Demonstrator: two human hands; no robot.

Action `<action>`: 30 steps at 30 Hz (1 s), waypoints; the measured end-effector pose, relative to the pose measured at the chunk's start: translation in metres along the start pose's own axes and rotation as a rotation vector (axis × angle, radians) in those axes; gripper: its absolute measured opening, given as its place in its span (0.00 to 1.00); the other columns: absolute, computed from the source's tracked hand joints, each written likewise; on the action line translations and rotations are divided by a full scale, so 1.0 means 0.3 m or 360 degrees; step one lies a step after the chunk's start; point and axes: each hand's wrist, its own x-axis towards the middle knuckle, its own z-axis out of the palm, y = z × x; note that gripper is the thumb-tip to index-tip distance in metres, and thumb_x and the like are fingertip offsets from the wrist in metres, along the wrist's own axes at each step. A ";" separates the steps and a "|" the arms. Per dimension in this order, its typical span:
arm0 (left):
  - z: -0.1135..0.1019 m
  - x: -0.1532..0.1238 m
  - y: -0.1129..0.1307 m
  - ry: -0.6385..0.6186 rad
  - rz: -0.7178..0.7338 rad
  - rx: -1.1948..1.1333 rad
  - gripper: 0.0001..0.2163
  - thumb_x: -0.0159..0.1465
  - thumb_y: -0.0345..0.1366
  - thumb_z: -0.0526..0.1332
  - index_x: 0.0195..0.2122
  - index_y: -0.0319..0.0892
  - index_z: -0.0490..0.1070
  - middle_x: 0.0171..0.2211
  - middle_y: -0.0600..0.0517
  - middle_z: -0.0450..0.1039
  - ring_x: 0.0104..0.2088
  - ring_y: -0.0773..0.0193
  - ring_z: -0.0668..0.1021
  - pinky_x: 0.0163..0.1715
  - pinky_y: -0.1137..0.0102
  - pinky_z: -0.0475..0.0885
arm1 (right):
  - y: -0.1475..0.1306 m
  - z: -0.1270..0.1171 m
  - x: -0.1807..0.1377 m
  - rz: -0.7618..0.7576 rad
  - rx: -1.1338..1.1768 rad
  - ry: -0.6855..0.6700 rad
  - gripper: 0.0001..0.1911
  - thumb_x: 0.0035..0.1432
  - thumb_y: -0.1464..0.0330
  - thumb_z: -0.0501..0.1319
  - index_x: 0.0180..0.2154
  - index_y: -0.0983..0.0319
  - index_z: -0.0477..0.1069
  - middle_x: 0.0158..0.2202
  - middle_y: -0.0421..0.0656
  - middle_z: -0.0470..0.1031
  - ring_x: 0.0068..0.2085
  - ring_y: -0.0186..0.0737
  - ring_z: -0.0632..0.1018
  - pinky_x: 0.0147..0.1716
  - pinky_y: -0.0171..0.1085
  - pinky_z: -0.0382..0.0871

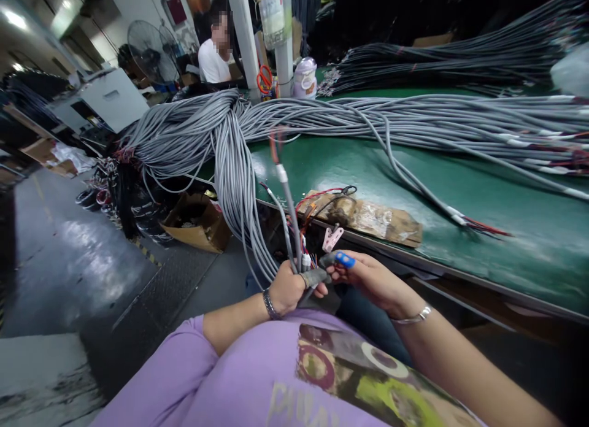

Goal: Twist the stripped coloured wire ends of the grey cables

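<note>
My left hand (286, 290) is closed in a fist around a few grey cables (291, 221) that stand up from it, their ends showing white sleeves and red wires. My right hand (370, 278) sits just to the right, fingers pinched on the cable ends near the left fist; one fingertip wears a blue cover (345, 259). Both hands hover over my lap, below the front edge of the green table (414, 194). A big bundle of grey cables (221, 132) drapes over the table's left end.
A taped cardboard piece (368, 217) with a pink clip (332, 237) lies at the table edge. More grey cables (460, 120) and dark cables (437, 56) cover the back. An open cardboard box (196, 224) sits on the floor. Another person (216, 53) sits far behind.
</note>
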 end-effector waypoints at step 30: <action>0.069 0.037 0.029 0.0288 0.0093 -0.0337 0.17 0.46 0.46 0.69 0.22 0.35 0.72 0.16 0.50 0.70 0.17 0.67 0.72 0.18 0.73 0.68 | 0.002 0.057 0.146 -0.0318 0.0556 0.0400 0.18 0.50 0.52 0.67 0.28 0.61 0.76 0.26 0.43 0.78 0.24 0.36 0.75 0.25 0.35 0.74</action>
